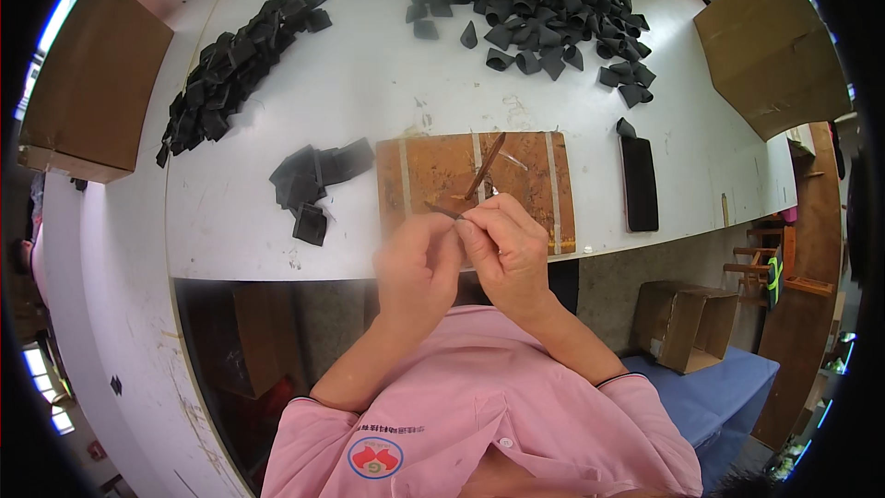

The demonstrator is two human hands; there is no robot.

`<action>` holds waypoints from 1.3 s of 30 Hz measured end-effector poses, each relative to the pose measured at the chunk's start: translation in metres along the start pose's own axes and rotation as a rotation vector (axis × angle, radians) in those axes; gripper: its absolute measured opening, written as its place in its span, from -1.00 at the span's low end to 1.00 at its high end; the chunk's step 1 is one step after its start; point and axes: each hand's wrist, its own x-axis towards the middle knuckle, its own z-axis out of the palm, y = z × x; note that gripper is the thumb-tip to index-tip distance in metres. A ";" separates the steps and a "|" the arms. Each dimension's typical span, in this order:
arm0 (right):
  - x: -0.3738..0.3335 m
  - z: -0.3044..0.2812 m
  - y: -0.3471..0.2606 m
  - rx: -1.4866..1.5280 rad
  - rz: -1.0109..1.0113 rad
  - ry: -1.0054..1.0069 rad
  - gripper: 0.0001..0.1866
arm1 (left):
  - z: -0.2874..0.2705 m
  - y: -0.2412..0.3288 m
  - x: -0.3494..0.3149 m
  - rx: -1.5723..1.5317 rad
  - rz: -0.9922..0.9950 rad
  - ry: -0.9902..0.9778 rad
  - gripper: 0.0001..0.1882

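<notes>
My left hand (417,263) and my right hand (507,242) meet over the near edge of a brown board (429,161) with pale strips across it. Both hands are closed, thumbs against fingers, their fingertips almost touching. A thin dark brown, pointed piece (441,210) shows at the fingertips; which hand holds it I cannot tell. The left hand is slightly blurred. Just beyond my right fingers, a slim brown stick (486,166) lies slanted on the board. Beside it is a thin clear strip (513,160).
Flat black pieces (298,183) lie left of the board, with a longer pile (235,60) behind. Black cone-shaped pieces (530,5) are heaped at the back. A phone (640,183) lies right. Cardboard boxes stand left (97,78) and right (772,46); an opened carton (684,323) sits below the table.
</notes>
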 end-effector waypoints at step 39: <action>0.060 -0.050 -0.011 0.115 -0.083 0.075 -0.79 | -0.005 0.040 0.077 -0.229 0.315 0.029 -0.78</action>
